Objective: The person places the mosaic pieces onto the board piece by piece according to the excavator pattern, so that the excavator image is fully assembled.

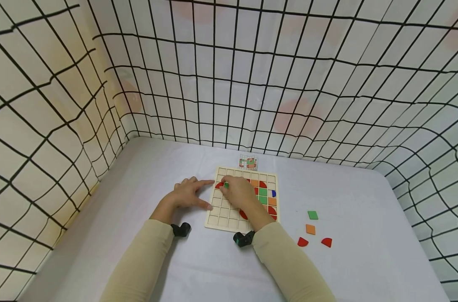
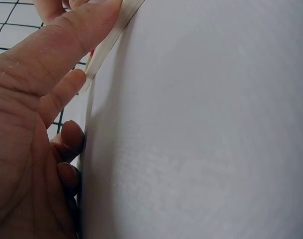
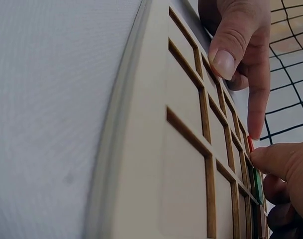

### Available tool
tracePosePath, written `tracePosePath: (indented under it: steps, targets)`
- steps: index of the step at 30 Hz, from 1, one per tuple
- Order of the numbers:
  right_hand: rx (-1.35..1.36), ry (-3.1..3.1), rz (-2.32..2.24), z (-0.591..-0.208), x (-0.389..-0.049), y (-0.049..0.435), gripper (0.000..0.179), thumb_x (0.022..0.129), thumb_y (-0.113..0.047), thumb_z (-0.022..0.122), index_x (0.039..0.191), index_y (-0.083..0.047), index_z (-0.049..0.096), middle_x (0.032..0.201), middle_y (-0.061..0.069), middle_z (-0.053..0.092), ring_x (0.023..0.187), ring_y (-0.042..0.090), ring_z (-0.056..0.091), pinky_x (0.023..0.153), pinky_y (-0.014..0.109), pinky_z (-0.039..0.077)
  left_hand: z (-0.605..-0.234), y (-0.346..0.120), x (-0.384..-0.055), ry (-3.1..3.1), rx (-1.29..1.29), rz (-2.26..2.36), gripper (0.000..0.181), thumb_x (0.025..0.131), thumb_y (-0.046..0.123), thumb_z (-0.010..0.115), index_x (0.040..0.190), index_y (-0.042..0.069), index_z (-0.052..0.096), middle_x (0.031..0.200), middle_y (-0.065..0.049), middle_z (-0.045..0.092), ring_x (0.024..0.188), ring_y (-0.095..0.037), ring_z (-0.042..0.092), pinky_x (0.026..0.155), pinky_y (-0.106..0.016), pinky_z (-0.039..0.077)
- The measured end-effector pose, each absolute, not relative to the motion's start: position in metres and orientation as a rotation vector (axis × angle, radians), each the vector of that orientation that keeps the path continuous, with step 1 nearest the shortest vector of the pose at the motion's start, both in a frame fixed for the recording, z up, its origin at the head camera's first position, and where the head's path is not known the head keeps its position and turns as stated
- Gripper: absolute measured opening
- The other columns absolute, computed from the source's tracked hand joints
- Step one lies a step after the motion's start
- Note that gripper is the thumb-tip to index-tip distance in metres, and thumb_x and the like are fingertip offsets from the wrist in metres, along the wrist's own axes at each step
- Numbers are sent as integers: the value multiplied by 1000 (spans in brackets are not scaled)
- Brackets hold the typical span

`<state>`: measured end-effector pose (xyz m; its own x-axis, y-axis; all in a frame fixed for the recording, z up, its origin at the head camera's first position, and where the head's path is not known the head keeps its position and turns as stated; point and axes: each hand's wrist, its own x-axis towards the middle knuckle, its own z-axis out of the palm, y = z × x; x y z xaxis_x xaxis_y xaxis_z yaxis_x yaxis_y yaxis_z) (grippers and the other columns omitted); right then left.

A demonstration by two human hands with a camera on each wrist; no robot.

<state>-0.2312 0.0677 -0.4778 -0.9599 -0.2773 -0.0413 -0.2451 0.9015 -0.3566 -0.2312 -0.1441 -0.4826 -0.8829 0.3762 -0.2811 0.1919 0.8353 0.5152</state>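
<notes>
A light wooden grid board (image 1: 221, 212) lies on the white table, with red, orange, green and blue flat pieces in some of its squares. My right hand (image 1: 241, 192) reaches over it, thumb and fingertips pinching a green tile (image 1: 226, 185) at a square in the upper left. Beside that is a red quarter-circle piece (image 1: 219, 185). The green tile (image 3: 257, 186) shows under the fingers in the right wrist view. At the board's left edge, my left hand (image 1: 187, 194) spreads its thumb and index finger, both touching the rim. My right forearm hides part of the board.
Right of the board lie a loose green tile (image 1: 313, 215), an orange tile (image 1: 310, 229) and two red quarter-circles (image 1: 302, 242). A small pattern card (image 1: 248, 162) sits behind the board. Black wire mesh (image 1: 232, 84) encloses the back and sides.
</notes>
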Motion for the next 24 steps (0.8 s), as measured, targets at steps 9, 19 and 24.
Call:
tracePosePath:
  steps: [9,19,24]
  targets:
    - [-344,2950,-749,-471,-225,82,32,100,-35,65,128,-21,67,79,-2,69,71,17,62,63,32,48,-482,-143,-233,2638,426,681,95,70,62,86,153,40,45,118,-1,54,99,-19,43,83,-39,29]
    - [-245,2933,-994,-466,-203,133,32,98,-33,67,126,-16,69,71,-1,56,55,14,46,53,29,37,-481,-142,-233,2631,411,687,96,69,61,86,153,41,45,117,-1,53,100,-19,42,85,-39,29]
    - [-155,2930,-1018,-465,-191,163,36,98,-34,68,128,-15,69,73,0,56,57,15,46,55,30,37,-481,-142,-232,2635,393,688,96,69,60,87,153,40,45,116,-1,53,99,-19,42,85,-39,28]
